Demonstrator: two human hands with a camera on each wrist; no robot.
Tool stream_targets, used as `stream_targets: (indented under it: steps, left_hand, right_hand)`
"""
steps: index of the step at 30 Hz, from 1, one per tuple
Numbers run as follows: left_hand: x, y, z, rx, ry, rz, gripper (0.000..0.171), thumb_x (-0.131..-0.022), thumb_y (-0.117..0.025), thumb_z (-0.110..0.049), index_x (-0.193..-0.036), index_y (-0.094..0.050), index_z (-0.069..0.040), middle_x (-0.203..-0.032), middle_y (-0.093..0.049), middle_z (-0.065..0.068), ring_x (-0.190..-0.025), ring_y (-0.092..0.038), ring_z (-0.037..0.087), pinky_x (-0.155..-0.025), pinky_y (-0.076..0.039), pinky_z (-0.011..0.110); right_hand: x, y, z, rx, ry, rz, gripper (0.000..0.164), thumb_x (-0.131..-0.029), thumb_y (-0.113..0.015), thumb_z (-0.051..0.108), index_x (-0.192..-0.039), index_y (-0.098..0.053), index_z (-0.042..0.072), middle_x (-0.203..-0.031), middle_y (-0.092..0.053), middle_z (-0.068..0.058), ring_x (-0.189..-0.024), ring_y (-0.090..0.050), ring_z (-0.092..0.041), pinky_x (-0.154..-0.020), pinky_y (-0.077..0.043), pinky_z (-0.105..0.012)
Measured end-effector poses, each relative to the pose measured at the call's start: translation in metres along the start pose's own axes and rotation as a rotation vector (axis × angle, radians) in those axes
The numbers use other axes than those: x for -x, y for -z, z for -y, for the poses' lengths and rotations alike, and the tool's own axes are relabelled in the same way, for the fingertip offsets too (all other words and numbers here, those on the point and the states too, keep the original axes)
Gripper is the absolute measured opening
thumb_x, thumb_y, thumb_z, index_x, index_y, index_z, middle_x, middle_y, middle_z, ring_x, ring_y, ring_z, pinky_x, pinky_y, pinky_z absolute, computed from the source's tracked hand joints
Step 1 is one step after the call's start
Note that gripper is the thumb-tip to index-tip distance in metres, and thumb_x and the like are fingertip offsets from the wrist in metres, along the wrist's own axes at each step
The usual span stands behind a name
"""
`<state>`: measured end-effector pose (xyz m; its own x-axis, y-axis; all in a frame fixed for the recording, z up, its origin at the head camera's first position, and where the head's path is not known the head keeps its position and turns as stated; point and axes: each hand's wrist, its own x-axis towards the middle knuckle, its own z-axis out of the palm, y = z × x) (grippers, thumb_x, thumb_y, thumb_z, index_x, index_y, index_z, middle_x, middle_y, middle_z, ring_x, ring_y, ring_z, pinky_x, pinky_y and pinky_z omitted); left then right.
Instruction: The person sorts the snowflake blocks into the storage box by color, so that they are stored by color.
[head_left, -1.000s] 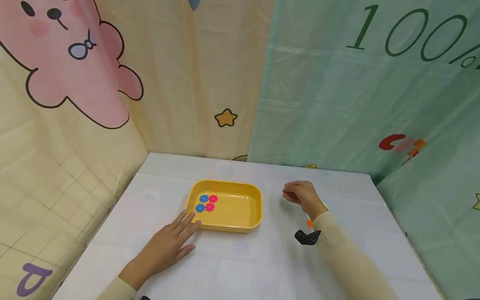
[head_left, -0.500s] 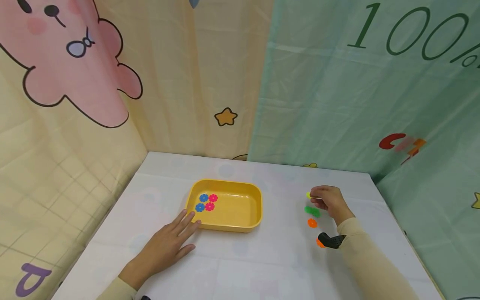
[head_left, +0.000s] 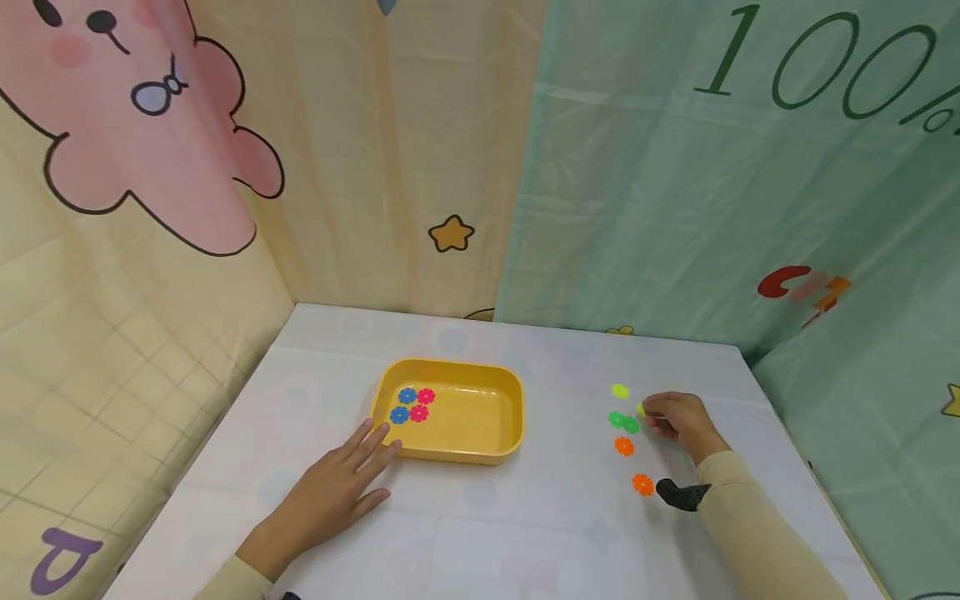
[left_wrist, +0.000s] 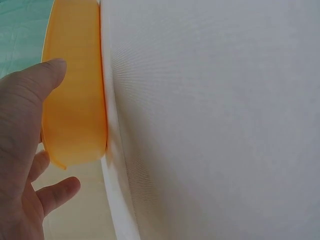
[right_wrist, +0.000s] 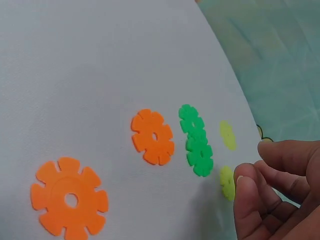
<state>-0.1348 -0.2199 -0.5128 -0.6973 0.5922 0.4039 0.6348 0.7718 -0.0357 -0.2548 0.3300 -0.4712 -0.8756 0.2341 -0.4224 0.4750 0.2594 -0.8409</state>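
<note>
My left hand (head_left: 341, 483) lies with fingers spread, fingertips on the near left rim of a yellow tray (head_left: 457, 457). The left wrist view shows the thumb and fingers of that hand beside the tray's wall (left_wrist: 77, 115). My right hand (head_left: 681, 421) is low over the table at the right, fingers bent, with its fingertips right at a yellow flower-shaped disc (right_wrist: 227, 183). That disc lies partly hidden behind the fingertips. A second yellow disc (head_left: 620, 391) lies farther back. Two overlapping green discs (head_left: 623, 422) lie to the left of the hand.
Two orange discs (head_left: 642, 484), set apart, lie nearer on the white table (head_left: 510, 533). Inside the tray, two blue discs (head_left: 399, 415) and two pink discs (head_left: 426, 396) sit at the left end. Printed curtains (head_left: 637, 208) stand behind the table.
My right hand has moved from near the tray's right side to the right, past the farther yellow disc, then slightly closer. The discs under the arm came into view. My left hand stayed put.
</note>
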Motion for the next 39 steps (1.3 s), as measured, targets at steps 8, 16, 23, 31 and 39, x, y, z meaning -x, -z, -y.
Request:
stream_targets:
  steps: [8,16,23,31,39]
  left_hand:
    - [0.000,0.001,-0.001,0.001,0.001,0.005,0.075,-0.083,-0.082,-0.041,-0.147,-0.056,-0.013,-0.155,-0.049,0.015,-0.142,-0.045,0.038,-0.094,-0.056,0.046]
    - [0.000,0.001,-0.002,0.002,0.010,0.015,0.075,-0.083,-0.082,-0.041,-0.147,-0.055,-0.013,-0.153,-0.051,0.015,-0.142,-0.045,0.038,-0.095,-0.056,0.047]
    - [0.000,0.001,-0.002,0.003,0.022,0.023,0.075,-0.084,-0.082,-0.041,-0.148,-0.054,-0.014,-0.155,-0.048,0.014,-0.143,-0.043,0.038,-0.094,-0.057,0.047]
    - [-0.001,0.003,-0.002,0.005,0.017,0.024,0.074,-0.084,-0.082,-0.040,-0.147,-0.055,-0.013,-0.153,-0.051,0.016,-0.143,-0.044,0.039,-0.094,-0.057,0.047]
    - [0.000,0.002,-0.002,-0.002,0.014,0.018,0.074,-0.084,-0.082,-0.040,-0.147,-0.055,-0.013,-0.153,-0.051,0.016,-0.143,-0.044,0.039,-0.094,-0.057,0.047]
  right_hand:
    - [-0.006,-0.007,-0.016,0.104,0.039,0.023,0.034,-0.095,-0.068,0.011,-0.121,-0.061,-0.010,-0.078,-0.063,-0.001,-0.067,-0.059,-0.015,-0.061,-0.055,-0.026]
    - [-0.006,-0.014,-0.018,0.173,0.019,0.003,0.036,-0.093,-0.072,0.014,-0.120,-0.060,-0.007,-0.081,-0.061,-0.003,-0.069,-0.058,-0.016,-0.062,-0.054,-0.027]
    - [-0.003,-0.020,-0.016,0.257,0.044,-0.003,0.029,-0.091,-0.074,0.014,-0.111,-0.063,-0.004,-0.084,-0.058,-0.005,-0.074,-0.054,-0.019,-0.063,-0.052,-0.027]
    - [0.000,-0.023,-0.014,0.294,0.057,0.016,0.018,-0.090,-0.075,0.011,-0.099,-0.063,0.000,-0.080,-0.056,-0.005,-0.071,-0.052,-0.018,-0.062,-0.052,-0.027]
    - [0.001,-0.025,-0.012,0.306,0.055,0.013,0.013,-0.090,-0.073,0.007,-0.091,-0.063,0.000,-0.082,-0.058,-0.005,-0.073,-0.053,-0.019,-0.062,-0.052,-0.027]
